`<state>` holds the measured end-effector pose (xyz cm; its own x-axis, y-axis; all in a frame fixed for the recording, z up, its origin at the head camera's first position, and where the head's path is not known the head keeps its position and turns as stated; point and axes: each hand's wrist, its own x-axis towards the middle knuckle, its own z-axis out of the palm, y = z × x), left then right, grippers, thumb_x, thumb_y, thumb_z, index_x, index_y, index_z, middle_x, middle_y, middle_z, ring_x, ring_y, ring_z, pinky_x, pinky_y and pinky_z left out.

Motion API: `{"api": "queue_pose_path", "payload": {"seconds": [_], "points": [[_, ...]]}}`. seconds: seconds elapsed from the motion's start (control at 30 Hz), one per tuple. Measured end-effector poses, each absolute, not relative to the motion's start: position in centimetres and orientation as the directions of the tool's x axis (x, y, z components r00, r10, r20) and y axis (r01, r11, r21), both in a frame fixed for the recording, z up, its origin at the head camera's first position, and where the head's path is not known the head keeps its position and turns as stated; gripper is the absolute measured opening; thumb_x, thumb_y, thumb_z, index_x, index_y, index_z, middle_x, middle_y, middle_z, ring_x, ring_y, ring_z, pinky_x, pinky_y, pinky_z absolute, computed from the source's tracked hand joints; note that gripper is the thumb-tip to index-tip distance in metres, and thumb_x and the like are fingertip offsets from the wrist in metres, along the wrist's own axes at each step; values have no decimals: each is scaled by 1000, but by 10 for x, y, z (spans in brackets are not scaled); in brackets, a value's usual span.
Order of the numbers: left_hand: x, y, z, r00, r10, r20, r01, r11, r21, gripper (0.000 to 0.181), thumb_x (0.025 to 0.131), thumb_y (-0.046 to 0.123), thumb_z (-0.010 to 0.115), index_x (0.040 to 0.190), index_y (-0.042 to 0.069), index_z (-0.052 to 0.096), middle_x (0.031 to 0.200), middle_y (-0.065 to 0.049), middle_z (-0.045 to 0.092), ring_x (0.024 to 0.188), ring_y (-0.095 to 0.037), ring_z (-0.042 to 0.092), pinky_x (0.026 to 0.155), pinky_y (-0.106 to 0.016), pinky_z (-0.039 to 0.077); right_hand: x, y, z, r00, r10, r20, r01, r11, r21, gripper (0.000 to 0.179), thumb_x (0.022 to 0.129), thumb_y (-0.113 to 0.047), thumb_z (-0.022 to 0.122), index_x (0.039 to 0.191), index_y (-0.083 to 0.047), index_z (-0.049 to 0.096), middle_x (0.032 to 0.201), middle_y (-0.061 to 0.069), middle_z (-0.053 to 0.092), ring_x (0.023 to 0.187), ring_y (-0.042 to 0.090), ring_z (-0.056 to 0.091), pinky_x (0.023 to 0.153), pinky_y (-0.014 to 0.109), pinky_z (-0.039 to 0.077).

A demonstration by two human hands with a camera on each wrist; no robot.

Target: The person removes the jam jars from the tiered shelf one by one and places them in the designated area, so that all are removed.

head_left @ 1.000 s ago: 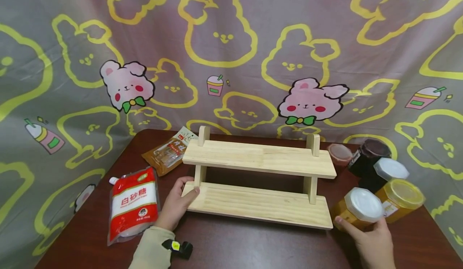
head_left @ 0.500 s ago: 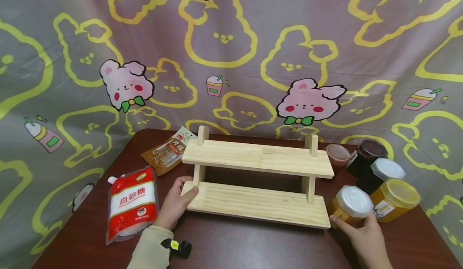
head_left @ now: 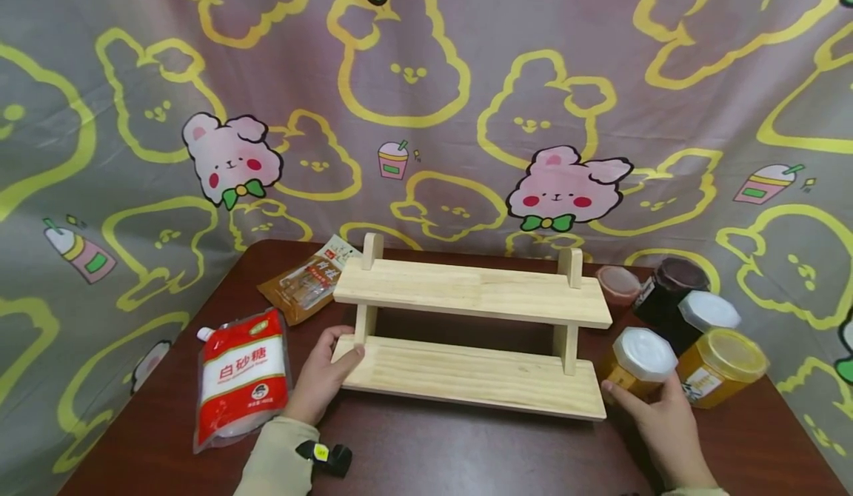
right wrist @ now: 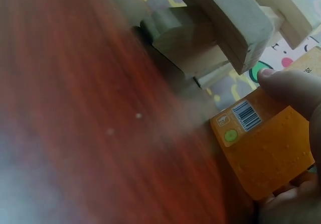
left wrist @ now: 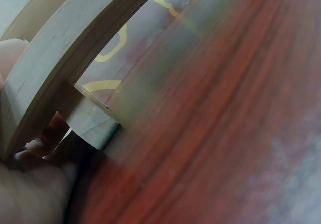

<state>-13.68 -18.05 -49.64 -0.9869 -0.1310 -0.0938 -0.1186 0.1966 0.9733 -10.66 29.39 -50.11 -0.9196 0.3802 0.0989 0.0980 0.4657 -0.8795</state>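
A two-tier pale wooden shelf rack (head_left: pixel 466 377) stands in the middle of the table. At its left end my left hand (head_left: pixel 324 377) grips the lower board, thumb on top; in the left wrist view its fingers (left wrist: pixel 35 148) reach beneath the board. My right hand (head_left: pixel 663 422) holds an octagonal jar (head_left: pixel 641 363) with a white lid and amber contents, just beside the rack's right end. The right wrist view shows the jar's barcode label (right wrist: pixel 247 115), with the thumb on its near side. Whether the jar's base touches the table cannot be told.
Right of the rack stand a yellow-lidded jar (head_left: pixel 726 366), a white-lidded dark jar (head_left: pixel 708 314), a dark jar (head_left: pixel 671 289) and a small pink-lidded tub (head_left: pixel 618 286). On the left lie a red sugar pouch (head_left: pixel 243 377) and a brown packet (head_left: pixel 306 281). A patterned curtain (head_left: pixel 426 111) hangs behind.
My right hand and the amber jar have moved a little left and farther from me, toward the rack's right end. The left hand keeps its grip; the view has shifted slightly.
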Motion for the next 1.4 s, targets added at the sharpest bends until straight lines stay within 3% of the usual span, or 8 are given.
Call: {"api": "queue_pose_path", "payload": {"seconds": [0.4,0.6,0.8,1.4], "points": [[-137,-179,-497,-987,-134,-91,-116,189,975,42,95,21,69,131,13,50,121,-13,61,96,-18,59,83,-32,46,-121,296,-501,-910,411,50,149,439,-886,81,81,-17,86,147,-8,39,133,7,50,110,7,48,85,10,35],[-137,-180,-497,-987,-133,-92,-117,188,975,42,95,22,69,131,12,50,122,-13,61,96,-19,59,83,-33,46,-126,297,-501,-914,406,8,180,422,-889,85,83,-21,84,151,-8,34,143,14,46,123,22,45,104,36,38],[-137,-180,-497,-986,-137,-89,-115,191,975,42,95,22,69,131,12,50,123,-13,61,97,-19,58,84,-33,46,-129,297,-499,-915,402,-4,178,395,-902,88,84,-20,83,153,-5,30,147,21,43,131,36,42,110,56,33],[-137,-180,-497,-986,-138,-96,-121,185,975,43,95,23,70,131,13,50,123,-13,61,95,-19,59,82,-32,46,-143,297,-497,-917,399,3,175,410,-895,89,85,-23,83,153,-4,29,147,25,43,133,41,41,108,60,32]]}}
